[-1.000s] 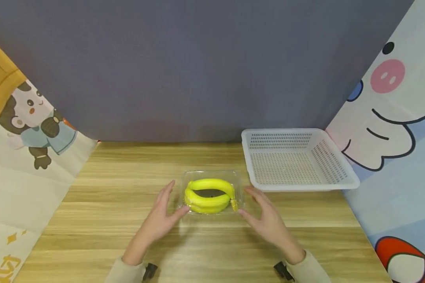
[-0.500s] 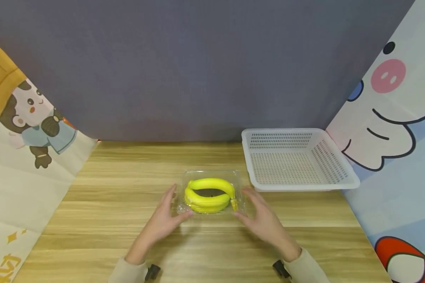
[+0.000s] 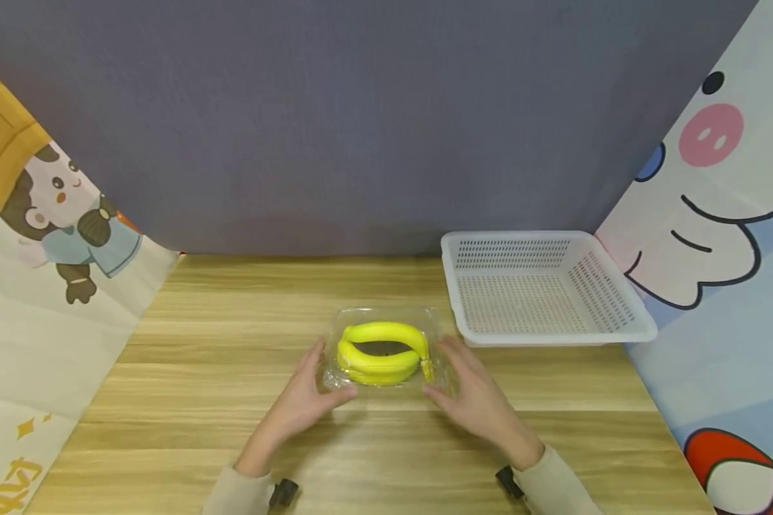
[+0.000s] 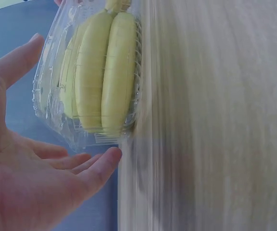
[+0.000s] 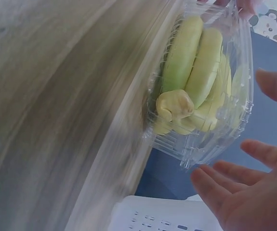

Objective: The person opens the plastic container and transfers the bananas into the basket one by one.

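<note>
Yellow bananas (image 3: 378,366) lie inside a clear plastic clamshell box (image 3: 386,312) on the wooden table in the head view. My left hand (image 3: 304,395) is at the box's left side, fingers extended and thumb spread near the front corner. On the opposite side my right hand (image 3: 479,397) is spread the same way. Both wrist views show a gap between each thumb and the box. In the left wrist view, fingertips (image 4: 113,153) lie close to the box's end; contact is unclear. The banana stem end (image 5: 174,104) faces my right hand.
A white perforated plastic basket (image 3: 522,337) stands at the back right, just beyond the right hand. A grey panel (image 3: 361,129) rises behind the table (image 3: 232,300). Printed cartoon cloths border the left and right sides.
Both hands have drawn slightly inward around the box, their thumbs shifting toward its front edge. The box, bananas and basket stay in place, while the head view tilts slightly.
</note>
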Motion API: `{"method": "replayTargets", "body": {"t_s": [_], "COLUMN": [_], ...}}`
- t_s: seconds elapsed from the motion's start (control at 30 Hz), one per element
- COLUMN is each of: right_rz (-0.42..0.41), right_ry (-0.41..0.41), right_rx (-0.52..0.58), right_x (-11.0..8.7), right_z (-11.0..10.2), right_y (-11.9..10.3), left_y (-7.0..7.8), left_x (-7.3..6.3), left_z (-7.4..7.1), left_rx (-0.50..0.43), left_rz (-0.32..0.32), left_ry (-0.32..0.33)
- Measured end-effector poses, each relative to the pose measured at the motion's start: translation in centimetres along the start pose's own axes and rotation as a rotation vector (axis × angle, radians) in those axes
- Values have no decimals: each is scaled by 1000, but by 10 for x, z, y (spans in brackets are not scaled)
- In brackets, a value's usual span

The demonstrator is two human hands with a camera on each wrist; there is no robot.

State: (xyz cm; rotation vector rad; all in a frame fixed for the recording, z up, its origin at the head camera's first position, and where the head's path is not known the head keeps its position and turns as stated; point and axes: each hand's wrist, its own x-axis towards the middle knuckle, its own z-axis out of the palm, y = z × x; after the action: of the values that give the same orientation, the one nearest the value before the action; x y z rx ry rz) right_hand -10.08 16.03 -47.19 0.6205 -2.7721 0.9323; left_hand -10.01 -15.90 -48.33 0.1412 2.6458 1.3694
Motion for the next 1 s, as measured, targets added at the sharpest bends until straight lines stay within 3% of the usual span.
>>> {"method": "replayTargets", "body": {"t_s": [0.37,0.5,0.73,1.0], "right_rz": [-91,-97,-104,-134], "right_ry": [11,13,10,-11], "right_rx": [-102,-110,-121,-153], "right_x": [5,7,11,16], "right_z": [2,1,1,4], "right_y": [0,-1,-5,-6], "left_y": [-4,-4,-6,-7], "left_x": [-3,0,2,4], "left_z": [4,5,8,11], "left_rx": [-58,-110,-232,-274], "left_rz": [-6,9,-30,-29], "left_ry": [-37,-45,-45,-40]}}
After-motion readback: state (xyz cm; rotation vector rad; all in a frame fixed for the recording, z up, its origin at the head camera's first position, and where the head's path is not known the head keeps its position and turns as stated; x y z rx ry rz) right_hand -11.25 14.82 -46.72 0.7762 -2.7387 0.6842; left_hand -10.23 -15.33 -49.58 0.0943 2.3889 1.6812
